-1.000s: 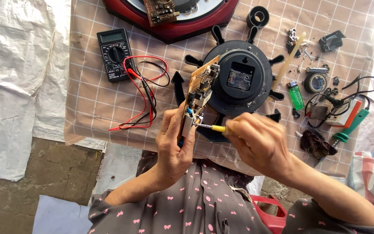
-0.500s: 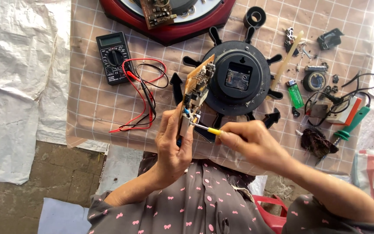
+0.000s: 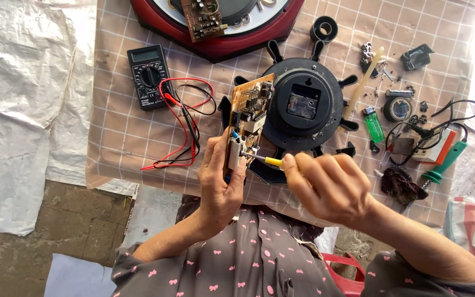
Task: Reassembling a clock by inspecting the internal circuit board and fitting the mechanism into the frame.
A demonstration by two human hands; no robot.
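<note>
My left hand [image 3: 219,181] grips the lower end of a brown circuit board [image 3: 249,113] and holds it upright over the table's near edge. Several components stick out of the board's face. My right hand [image 3: 328,184] holds a small screwdriver with a yellow handle [image 3: 273,161]. Its metal tip touches the lower part of the board, close to my left thumb. Just behind the board lies a round black clock body [image 3: 303,102], back side up.
A black multimeter [image 3: 148,75] with red and black leads [image 3: 185,118] lies at left on the checked cloth [image 3: 116,137]. A red-rimmed clock case [image 3: 215,47] holding another board sits at the top. At right are a green lighter [image 3: 374,124], a green-handled soldering iron [image 3: 442,164], a tape roll [image 3: 324,28] and small parts.
My right hand has shifted slightly left and the screwdriver tip stays on the board. The board has barely moved in my left hand.
</note>
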